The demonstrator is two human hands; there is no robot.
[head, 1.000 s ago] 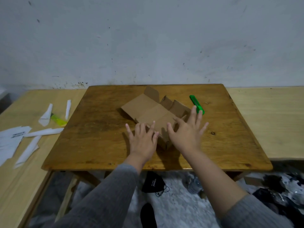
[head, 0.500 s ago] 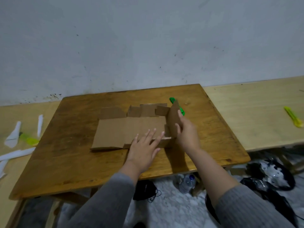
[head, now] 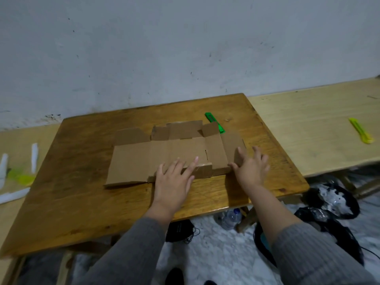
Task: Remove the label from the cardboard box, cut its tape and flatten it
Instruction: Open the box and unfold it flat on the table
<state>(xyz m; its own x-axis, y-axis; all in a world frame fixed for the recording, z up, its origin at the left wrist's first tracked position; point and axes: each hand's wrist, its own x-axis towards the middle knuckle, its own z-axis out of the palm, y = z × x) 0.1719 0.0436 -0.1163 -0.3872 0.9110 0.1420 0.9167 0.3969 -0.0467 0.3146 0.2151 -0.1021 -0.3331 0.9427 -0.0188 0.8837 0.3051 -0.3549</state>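
The cardboard box (head: 164,157) lies opened out under both palms: left hand (head: 172,179) spreads straight fingers on its near edge, right hand (head: 249,167) presses splayed fingers on the end panel, apparently to flatten creases

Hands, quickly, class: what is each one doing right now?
Left hand: open, fingers straight, pressing on the cardboard box.
Right hand: open, fingers spread, pressing the box's right end.
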